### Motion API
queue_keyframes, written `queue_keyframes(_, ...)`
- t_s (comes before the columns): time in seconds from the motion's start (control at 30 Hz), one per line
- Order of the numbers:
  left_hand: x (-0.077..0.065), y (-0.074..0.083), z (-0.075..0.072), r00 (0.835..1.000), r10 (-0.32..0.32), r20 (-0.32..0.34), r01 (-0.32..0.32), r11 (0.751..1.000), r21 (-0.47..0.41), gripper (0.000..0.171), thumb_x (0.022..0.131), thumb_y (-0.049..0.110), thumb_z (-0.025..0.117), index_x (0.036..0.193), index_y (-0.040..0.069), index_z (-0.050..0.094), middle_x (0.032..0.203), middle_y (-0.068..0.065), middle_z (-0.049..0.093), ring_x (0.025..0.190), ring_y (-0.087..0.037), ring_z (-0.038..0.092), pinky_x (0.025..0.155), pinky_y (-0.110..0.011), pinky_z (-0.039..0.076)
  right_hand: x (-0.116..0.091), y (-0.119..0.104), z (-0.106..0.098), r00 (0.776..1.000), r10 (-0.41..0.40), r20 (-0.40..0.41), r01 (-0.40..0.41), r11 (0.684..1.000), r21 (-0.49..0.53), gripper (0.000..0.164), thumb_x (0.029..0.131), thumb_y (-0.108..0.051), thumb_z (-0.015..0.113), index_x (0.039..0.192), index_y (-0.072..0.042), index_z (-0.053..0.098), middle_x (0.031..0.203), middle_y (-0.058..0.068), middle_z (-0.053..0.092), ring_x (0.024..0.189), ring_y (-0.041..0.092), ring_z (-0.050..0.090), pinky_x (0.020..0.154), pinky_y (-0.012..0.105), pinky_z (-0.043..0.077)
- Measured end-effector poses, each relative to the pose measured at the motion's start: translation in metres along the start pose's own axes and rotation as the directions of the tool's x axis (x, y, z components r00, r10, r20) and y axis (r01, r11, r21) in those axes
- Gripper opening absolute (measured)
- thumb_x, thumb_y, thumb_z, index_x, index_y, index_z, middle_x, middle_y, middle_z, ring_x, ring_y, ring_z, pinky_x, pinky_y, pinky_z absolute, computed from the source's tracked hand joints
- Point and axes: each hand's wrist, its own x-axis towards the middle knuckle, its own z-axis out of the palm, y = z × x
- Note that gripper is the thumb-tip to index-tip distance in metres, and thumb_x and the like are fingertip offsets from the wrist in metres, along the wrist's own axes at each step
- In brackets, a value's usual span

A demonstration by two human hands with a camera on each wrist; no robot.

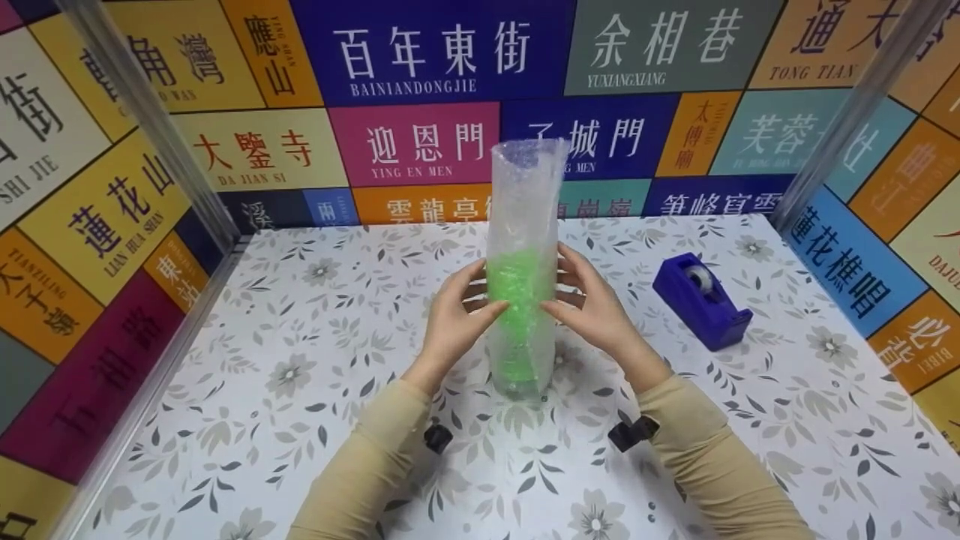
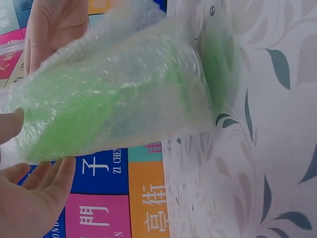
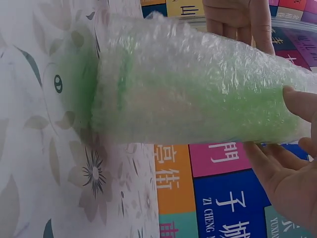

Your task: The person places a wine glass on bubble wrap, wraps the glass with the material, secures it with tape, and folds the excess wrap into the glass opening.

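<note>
A tall tube of bubble wrap [image 1: 527,195] stands upright over the table, wound around a bright green thing [image 1: 517,300] whose kind the cloudy layers hide. My left hand [image 1: 461,304] holds its left side, thumb in front and fingers reaching behind. From the other side my right hand [image 1: 596,304] grips it at about the same height. Up close in the left wrist view, the bubble wrap [image 2: 143,99] looks loose and wrinkled, with the left fingers [image 2: 62,181] against it. The right wrist view shows the right thumb [image 3: 299,101] pressing on the wrap. Above the green part, the tube's top looks hollow.
To the right sits a blue tape dispenser [image 1: 705,300] with a roll of clear tape [image 1: 701,279]. A white floral cover lies over the table [image 1: 300,435]. Colourful lettered panels [image 1: 435,52] wall off the back and both sides, with metal posts [image 1: 847,112] at the corners.
</note>
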Motion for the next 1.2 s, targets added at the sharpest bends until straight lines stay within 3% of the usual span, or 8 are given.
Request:
queue_keyframes(0.23,-0.002,-0.002,0.002,0.994,0.111,-0.024,-0.11,0.994,0.015,0.064,0.082,0.004,0.079,0.14,0.001,0.051,0.127,-0.016,0.056,0.114,-0.03,0.061,0.094,-0.039,0.053,-0.01,-0.028,0.003,0.991,-0.137,-0.011,0.136,0.99,-0.035,0.08,0.083,0.015,0.071,0.15,0.01,0.027,0.139,0.03,0.043,0.12,0.042,0.052,0.1,0.052,0.047)
queue_keyframes(0.47,-0.007,-0.001,0.003,0.987,0.158,-0.015,-0.158,0.987,0.005,0.064,0.082,0.001,0.079,0.14,0.003,0.052,0.127,-0.014,0.056,0.113,-0.029,0.062,0.093,-0.041,0.054,-0.014,-0.023,0.003,0.977,-0.213,0.003,0.213,0.976,-0.052,0.08,0.081,0.017,0.071,0.148,0.014,0.026,0.139,0.032,0.041,0.121,0.044,0.051,0.098,0.051,0.048)
queue_keyframes(0.63,-0.007,-0.01,0.003,0.984,0.179,0.008,-0.179,0.983,0.044,0.065,0.084,0.007,0.08,0.142,0.007,0.051,0.129,-0.01,0.056,0.114,-0.024,0.061,0.092,-0.038,0.055,-0.016,-0.021,0.003,0.973,-0.229,0.009,0.229,0.971,-0.068,0.081,0.081,0.017,0.07,0.148,0.013,0.025,0.139,0.032,0.04,0.121,0.042,0.051,0.099,0.05,0.048)
queue_keyframes(0.8,-0.008,-0.012,0.0,0.968,0.25,0.008,-0.25,0.963,0.103,0.064,0.085,0.009,0.079,0.141,0.004,0.051,0.128,-0.013,0.057,0.113,-0.024,0.061,0.091,-0.037,0.055,-0.016,-0.021,0.002,0.973,-0.23,0.013,0.23,0.97,-0.075,0.082,0.081,0.017,0.071,0.149,0.012,0.025,0.14,0.031,0.041,0.122,0.042,0.051,0.1,0.048,0.048)
queue_keyframes(0.9,-0.008,-0.012,-0.004,0.947,0.322,-0.011,-0.318,0.938,0.135,0.06,0.085,0.008,0.079,0.138,0.0,0.053,0.125,-0.015,0.059,0.111,-0.026,0.062,0.089,-0.037,0.056,-0.016,-0.02,0.002,0.974,-0.228,0.008,0.228,0.971,-0.074,0.082,0.08,0.017,0.071,0.148,0.013,0.026,0.14,0.031,0.041,0.122,0.042,0.051,0.1,0.047,0.048)
queue_keyframes(1.0,-0.006,-0.01,-0.007,0.912,0.407,-0.037,-0.396,0.902,0.173,0.052,0.086,0.007,0.078,0.133,-0.002,0.057,0.123,-0.014,0.061,0.109,-0.027,0.061,0.087,-0.038,0.056,-0.016,-0.02,0.002,0.975,-0.221,-0.001,0.221,0.973,-0.069,0.081,0.08,0.017,0.071,0.148,0.013,0.026,0.14,0.032,0.041,0.122,0.041,0.05,0.1,0.048,0.048)
queue_keyframes(1.1,-0.005,-0.007,-0.011,0.864,0.501,-0.052,-0.476,0.846,0.239,0.046,0.086,0.006,0.077,0.129,0.0,0.061,0.122,-0.012,0.063,0.111,-0.025,0.06,0.089,-0.037,0.055,-0.016,-0.019,0.002,0.976,-0.219,-0.005,0.218,0.974,-0.064,0.081,0.08,0.018,0.071,0.148,0.013,0.026,0.14,0.032,0.041,0.123,0.041,0.05,0.1,0.048,0.048)
queue_keyframes(1.2,-0.004,-0.003,-0.013,0.806,0.591,-0.042,-0.551,0.774,0.311,0.043,0.085,0.006,0.078,0.125,0.002,0.065,0.121,-0.009,0.065,0.113,-0.022,0.06,0.095,-0.035,0.05,-0.016,-0.019,0.002,0.975,-0.222,-0.004,0.221,0.973,-0.064,0.08,0.081,0.017,0.071,0.148,0.013,0.027,0.139,0.031,0.041,0.123,0.04,0.05,0.1,0.049,0.047)
